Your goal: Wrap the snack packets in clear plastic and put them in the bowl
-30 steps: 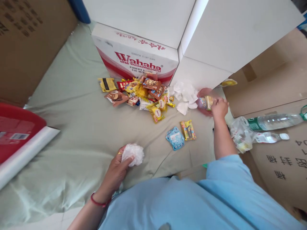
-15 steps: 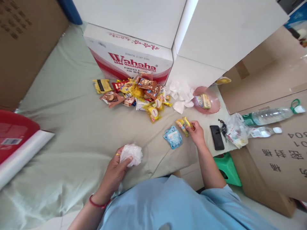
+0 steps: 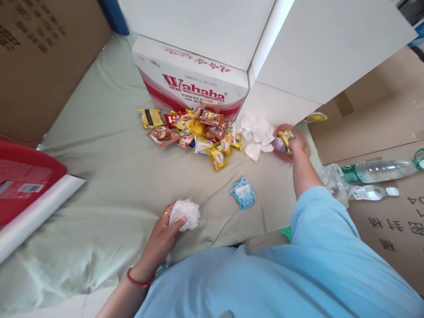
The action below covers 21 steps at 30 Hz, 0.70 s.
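Observation:
My left hand [image 3: 168, 229] is closed around a crumpled white plastic bag [image 3: 186, 213] just above the cloth. Over at the right, my right hand [image 3: 300, 145], a little blurred, is inside the pink translucent bowl [image 3: 281, 157] with yellow snack packets [image 3: 285, 138] in its fingers. Other packets in the bowl are mostly hidden by the hand. A small stack of blue packets [image 3: 243, 193] lies on the cloth between my hands. Behind it spreads a heap of wrapped snacks [image 3: 208, 128] in brown, yellow and red. Crumpled white plastic [image 3: 256, 132] rests beside the bowl.
A Wahaha carton [image 3: 195, 84] stands behind the heap, against white cabinets [image 3: 288, 57]. Two plastic bottles [image 3: 380, 171] lie at the right by a cardboard box [image 3: 397, 221]. On the left are a red package [image 3: 29, 176] and a brown carton [image 3: 49, 66].
My right hand has carried the yellow snack packets from beside the blue stack to the pink bowl. My left hand still holds the plastic bag. The view has shifted slightly.

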### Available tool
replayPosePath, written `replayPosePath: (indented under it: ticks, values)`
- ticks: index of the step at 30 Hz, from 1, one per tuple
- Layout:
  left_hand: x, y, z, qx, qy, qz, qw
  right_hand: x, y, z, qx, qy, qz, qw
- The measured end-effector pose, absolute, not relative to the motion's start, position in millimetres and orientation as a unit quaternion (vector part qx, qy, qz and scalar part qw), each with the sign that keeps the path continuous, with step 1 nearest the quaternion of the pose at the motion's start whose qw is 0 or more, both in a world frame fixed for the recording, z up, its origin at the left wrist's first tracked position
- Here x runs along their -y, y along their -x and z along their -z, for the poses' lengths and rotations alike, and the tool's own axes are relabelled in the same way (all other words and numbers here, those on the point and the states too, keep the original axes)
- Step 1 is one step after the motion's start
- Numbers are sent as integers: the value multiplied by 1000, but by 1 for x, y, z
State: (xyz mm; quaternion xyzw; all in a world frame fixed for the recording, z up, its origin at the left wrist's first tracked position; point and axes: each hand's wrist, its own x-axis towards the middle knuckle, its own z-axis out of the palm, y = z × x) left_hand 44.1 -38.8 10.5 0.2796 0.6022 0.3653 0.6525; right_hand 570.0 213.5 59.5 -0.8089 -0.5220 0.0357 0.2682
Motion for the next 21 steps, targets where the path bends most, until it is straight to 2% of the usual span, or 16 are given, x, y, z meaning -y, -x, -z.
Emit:
replayPosePath:
  ticks: [4, 9, 10, 14, 17, 19, 21]
  values:
    - [43, -42, -5, -600, -279, -369, 653, -208, -553, -67, 423, 869, 12, 256]
    - [44, -37, 4, -577, -302, -368, 663, -135, -517, -78, 470, 837, 52, 278]
    - [43, -37, 4, -573, -304, -370, 665, -112, -505, -73, 490, 828, 32, 271]
    - [40, -37, -2, -580, -317, -365, 656, -31, -451, -33, 598, 745, -226, 192]
    - [38, -40, -9, -588, -331, -357, 646, -4, -414, -8, 620, 724, -238, 185]
    - [37, -41, -11, -592, -337, -353, 641, 0, -395, 0, 624, 715, -233, 213]
    - [37, -42, -13, -600, -342, -349, 633, -2, -384, -1, 622, 691, -281, 238]
